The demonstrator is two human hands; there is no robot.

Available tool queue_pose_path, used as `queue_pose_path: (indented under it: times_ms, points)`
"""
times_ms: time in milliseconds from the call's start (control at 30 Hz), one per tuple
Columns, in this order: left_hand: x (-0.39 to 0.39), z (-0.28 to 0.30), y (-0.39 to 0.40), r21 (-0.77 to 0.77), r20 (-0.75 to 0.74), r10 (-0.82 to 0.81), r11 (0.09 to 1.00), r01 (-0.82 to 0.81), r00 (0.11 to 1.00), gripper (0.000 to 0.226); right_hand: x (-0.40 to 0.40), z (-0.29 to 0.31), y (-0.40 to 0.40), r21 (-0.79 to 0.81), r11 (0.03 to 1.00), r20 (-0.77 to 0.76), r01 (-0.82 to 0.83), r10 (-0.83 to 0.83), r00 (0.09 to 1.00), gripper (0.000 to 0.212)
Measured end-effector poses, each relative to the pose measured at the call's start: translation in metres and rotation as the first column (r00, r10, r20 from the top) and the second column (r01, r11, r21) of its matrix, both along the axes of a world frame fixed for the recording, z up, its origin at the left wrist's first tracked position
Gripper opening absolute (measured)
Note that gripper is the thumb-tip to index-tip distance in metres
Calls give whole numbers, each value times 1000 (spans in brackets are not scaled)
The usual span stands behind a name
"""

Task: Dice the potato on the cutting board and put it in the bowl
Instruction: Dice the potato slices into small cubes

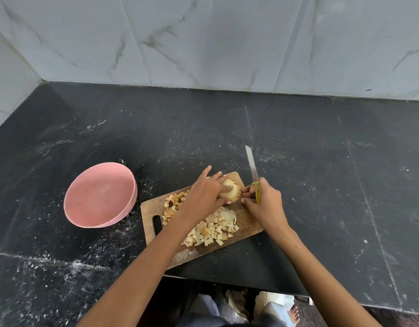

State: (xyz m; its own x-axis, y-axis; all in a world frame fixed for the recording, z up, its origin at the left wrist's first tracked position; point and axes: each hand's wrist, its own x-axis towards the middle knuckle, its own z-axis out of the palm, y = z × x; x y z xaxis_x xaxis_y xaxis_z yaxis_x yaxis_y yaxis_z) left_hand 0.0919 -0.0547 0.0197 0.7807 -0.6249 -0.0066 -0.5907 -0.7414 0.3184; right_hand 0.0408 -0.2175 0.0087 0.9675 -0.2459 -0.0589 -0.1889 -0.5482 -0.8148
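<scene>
- Below the counter's near edge, a strip of floor (pixel 305 310) with bare toes and pale trouser legs.
- Black stone countertop (pixel 321 185), speckled with white scuffs and dust, filling most of the view.
- Wooden cutting board (pixel 247 223) close to the near edge, long axis running from near-left to far-right, handle slot at the left end.
- Diced potato pieces (pixel 215 230) heaped on the board's near half; a second, browner heap (pixel 172 204) toward the left end.
- Left hand (pixel 205 193) laid over the uncut potato (pixel 232 190), fingers fairly straight and pressing down on it, index pointing away.
- Potato piece at the board's far-right corner, pale cut face up; long axis not clear.
- Right hand (pixel 262 201) curled round the yellow handle of a knife (pixel 253 172), fingertips touching the potato's right side.
- Knife blade pointing away from the body, tilted slightly left, raised off the board.
- Pink bowl (pixel 95 218) left of the board, just beside it, holding nothing visible.
- White marble-look wall tiles (pixel 203 43) behind, meeting a side wall at the far left corner.
</scene>
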Motion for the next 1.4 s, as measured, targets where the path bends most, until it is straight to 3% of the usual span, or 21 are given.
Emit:
queue_pose_path:
  times_ms: [100, 367, 533, 600, 700, 833, 1100, 1400]
  points:
    - [3, 1, -2, -36, -66, 16, 999, -19, 998, 42, -2, -1, 2, -43, 999, -15, -6, 5, 1000, 47]
    - [-12, -2, -16, -71, -64, 122, 989, -127, 990, 28, -5, -1, 5, -34, 999, -5, 35, -35, 999, 44]
    - [-24, -4, -26, -47, -29, 212, 976, -213, 977, 29, -1, 9, 6, -86, 996, -49, 31, -35, 998, 19]
    - [-25, -4, -28, -56, -6, 240, 969, -240, 971, 29, -2, 14, 8, -134, 991, -69, 29, -38, 997, 20]
    - [-26, -4, -30, -34, -6, 255, 966, -255, 967, 34, -9, 18, 14, -203, 979, -185, -10, -28, 982, 33]
    - [-27, -7, -31, -32, -24, 257, 966, -257, 966, 40, -16, 15, 21, -339, 931, -342, -133, 10, 939, 31]
    - [-28, -6, -33, -38, -17, 274, 961, -274, 962, 37, -11, 22, 32, -432, 881, -452, -194, -25, 891, 25]
    - [-26, 4, -39, 83, -19, 328, 942, -326, 944, 36, -12, 28, 36, -445, 862, -537, -242, -41, 843, 24]
